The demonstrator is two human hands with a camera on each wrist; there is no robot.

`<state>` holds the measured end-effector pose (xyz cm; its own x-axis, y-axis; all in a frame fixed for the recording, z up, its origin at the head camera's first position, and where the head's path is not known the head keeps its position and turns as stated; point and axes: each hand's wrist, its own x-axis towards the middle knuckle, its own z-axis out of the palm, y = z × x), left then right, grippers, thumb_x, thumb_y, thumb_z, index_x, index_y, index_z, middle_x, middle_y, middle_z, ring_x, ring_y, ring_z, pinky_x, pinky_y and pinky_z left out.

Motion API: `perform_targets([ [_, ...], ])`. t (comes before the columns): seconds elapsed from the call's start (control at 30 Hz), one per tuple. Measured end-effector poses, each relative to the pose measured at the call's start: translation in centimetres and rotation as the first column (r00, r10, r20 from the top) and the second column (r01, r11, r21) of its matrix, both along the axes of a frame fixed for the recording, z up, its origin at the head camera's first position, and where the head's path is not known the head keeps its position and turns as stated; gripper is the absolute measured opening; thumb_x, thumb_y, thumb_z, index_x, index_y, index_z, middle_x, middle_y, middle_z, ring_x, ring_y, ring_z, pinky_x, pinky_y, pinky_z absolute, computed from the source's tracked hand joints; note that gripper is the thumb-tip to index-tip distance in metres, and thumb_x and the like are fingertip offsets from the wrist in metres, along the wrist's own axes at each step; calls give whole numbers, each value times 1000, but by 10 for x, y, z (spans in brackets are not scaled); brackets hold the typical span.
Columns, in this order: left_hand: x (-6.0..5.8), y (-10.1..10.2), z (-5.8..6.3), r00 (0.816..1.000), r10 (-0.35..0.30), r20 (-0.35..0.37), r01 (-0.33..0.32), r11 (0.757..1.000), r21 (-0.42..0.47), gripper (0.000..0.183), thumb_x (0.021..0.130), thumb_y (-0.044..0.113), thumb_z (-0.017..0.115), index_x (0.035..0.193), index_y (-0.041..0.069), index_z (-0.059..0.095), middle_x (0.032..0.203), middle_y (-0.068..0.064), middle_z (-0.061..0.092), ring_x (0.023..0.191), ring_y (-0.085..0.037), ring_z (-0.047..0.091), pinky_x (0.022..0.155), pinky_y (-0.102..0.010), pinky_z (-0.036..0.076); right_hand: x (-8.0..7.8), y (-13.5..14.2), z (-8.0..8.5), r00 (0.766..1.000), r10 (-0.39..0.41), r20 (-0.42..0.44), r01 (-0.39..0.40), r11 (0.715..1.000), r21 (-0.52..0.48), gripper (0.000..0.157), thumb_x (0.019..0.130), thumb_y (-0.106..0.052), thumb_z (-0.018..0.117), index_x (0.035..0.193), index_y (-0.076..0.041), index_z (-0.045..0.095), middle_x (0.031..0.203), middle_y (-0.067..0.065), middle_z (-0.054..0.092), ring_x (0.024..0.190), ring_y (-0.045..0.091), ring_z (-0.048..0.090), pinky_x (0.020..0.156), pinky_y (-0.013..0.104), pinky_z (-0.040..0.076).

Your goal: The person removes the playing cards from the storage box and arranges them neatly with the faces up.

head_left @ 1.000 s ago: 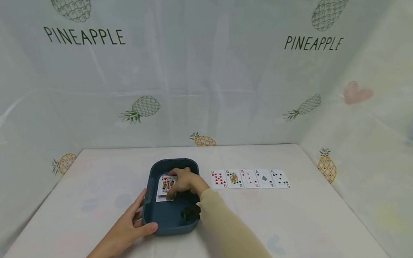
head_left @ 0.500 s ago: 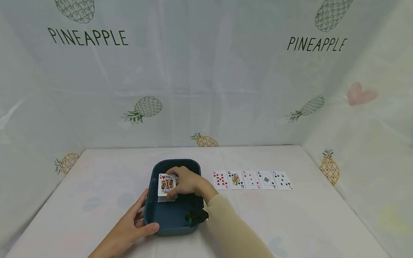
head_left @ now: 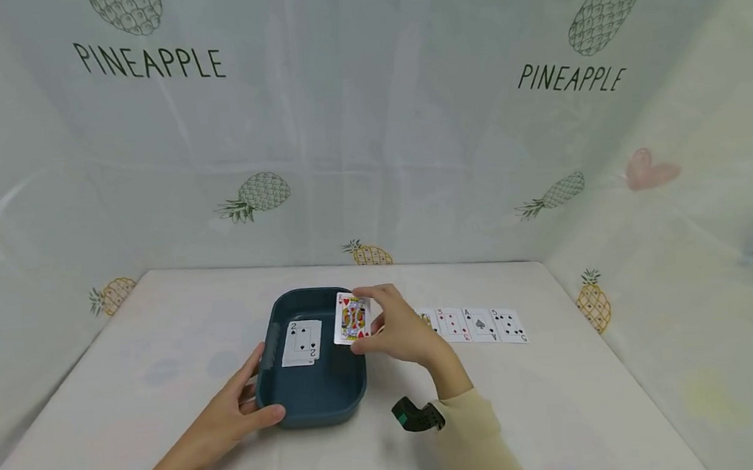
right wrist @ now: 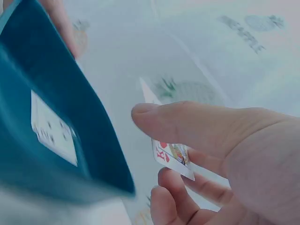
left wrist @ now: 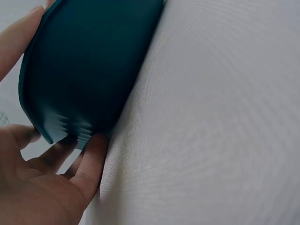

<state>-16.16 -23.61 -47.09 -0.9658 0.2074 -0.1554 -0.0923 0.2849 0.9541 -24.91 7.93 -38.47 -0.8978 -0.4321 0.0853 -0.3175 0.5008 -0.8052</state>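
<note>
My right hand [head_left: 400, 329] pinches a king of hearts [head_left: 351, 318] between thumb and fingers, face up, above the right rim of a dark blue tray [head_left: 313, 398]. In the right wrist view the king [right wrist: 171, 153] is seen at a slant, partly behind the thumb. My left hand [head_left: 231, 409] holds the tray's near left corner, thumb at the front wall and fingers along the left side; the left wrist view shows its fingers [left wrist: 91, 161] bent against the tray wall. Inside the tray lies a black two [head_left: 302, 342] on top of at least one other card.
Right of the tray, face-up cards lie in a row: a three of diamonds [head_left: 452, 325], an ace of spades [head_left: 481, 325] and a black five [head_left: 508, 326] show. The right hand covers the row's left end. A pineapple-print sheet [head_left: 354, 119] hangs behind the table.
My right hand has lifted the king of hearts off the pile and carried it right to the tray's rim, uncovering the black two. The left hand stays on the tray.
</note>
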Motion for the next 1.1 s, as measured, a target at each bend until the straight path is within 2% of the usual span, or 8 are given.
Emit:
perform_targets([
  [0.13,-2,0,1,1000,-9,3,9,1000,-2,107,95,30,82,172,38,7,175,-17,16,143,-38,53,108,-43,53,3,30,-4,999,-8,-34,9,1000,14,87,81,-10,92,158,-17,50,149,5,42,94,22,61,74,33,54],
  [0.3,-4,2,1,1000,-11,7,11,1000,0,107,95,31,82,171,40,8,175,-15,16,143,-38,53,109,-46,52,3,61,-18,999,21,-25,-19,997,77,87,81,-10,92,156,-19,51,143,2,47,96,21,62,79,33,55],
  [0.47,-5,5,1,1000,-17,7,17,1000,3,107,95,31,82,172,38,7,175,-17,16,143,-38,53,109,-46,53,3,81,-35,998,25,-60,-16,988,151,84,78,-9,93,153,-13,55,140,6,51,92,21,63,76,30,54],
  [0.6,-6,6,1,1000,-8,17,8,1000,0,107,95,32,82,171,39,8,175,-16,17,144,-38,52,110,-48,52,1,88,-47,996,34,-79,-17,978,206,83,76,-9,95,150,-7,56,138,13,51,89,21,61,74,27,51],
  [0.77,-5,4,-2,1000,-9,13,10,1000,-20,106,96,33,81,171,39,7,175,-16,15,147,-40,48,111,-46,51,-2,89,-56,998,55,-36,-45,968,248,83,76,-14,96,149,-5,57,132,13,46,90,21,59,75,26,49],
  [1.1,-1,2,1,1000,2,3,-2,998,-71,106,96,35,81,172,38,6,174,-18,16,145,-39,49,110,-46,52,-4,83,-63,996,89,27,-93,964,248,80,73,-12,98,143,-2,61,126,12,46,90,19,56,79,25,47],
])
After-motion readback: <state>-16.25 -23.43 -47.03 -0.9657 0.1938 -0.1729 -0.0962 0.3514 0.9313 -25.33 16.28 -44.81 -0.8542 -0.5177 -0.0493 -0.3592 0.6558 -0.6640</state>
